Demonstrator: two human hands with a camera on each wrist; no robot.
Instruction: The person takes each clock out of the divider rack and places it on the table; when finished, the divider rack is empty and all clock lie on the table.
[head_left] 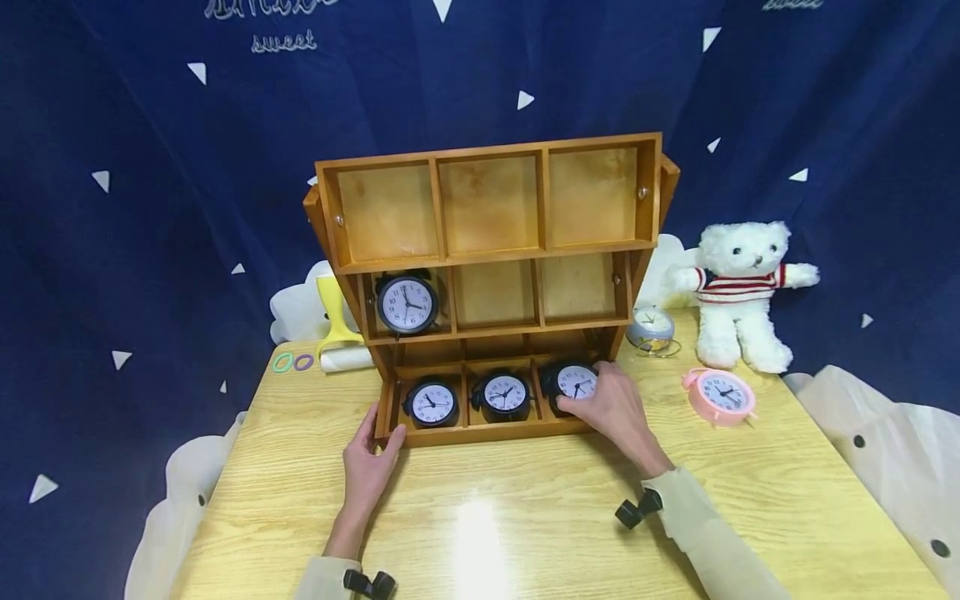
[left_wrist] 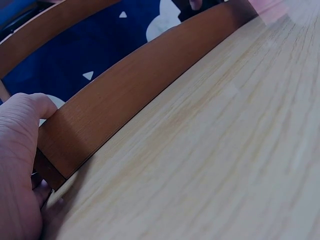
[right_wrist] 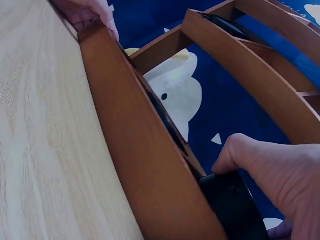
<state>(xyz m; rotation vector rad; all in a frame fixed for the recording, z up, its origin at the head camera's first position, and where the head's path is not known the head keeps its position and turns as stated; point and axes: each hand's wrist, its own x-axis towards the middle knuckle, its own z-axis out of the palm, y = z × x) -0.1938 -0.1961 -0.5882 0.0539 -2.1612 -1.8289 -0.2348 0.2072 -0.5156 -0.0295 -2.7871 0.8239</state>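
Black round clock (head_left: 575,385) w/ white dial, gripped by R hand (head_left: 615,404), in bottom-R compt. of 3-tier wooden shelf (head_left: 495,292), L hand (head_left: 367,467) clasping shelf's front-L corner, 3 other blk clocks (head_left: 506,394) on shelf, 1 pink clock (head_left: 723,394), 1 blue-grey clock (head_left: 652,324), 1 teddy (head_left: 741,292) to R

white teddy bear (head_left: 738,287) right; navy curtain (head_left: 480,92) behind

My left hand (head_left: 367,465) grips at left, thumb right of fingers. My right hand (head_left: 613,408) pinches at right, thumb pointing left, fingers on far side. Left forearm (head_left: 343,535) points far; right forearm (head_left: 716,533) slants from near right.
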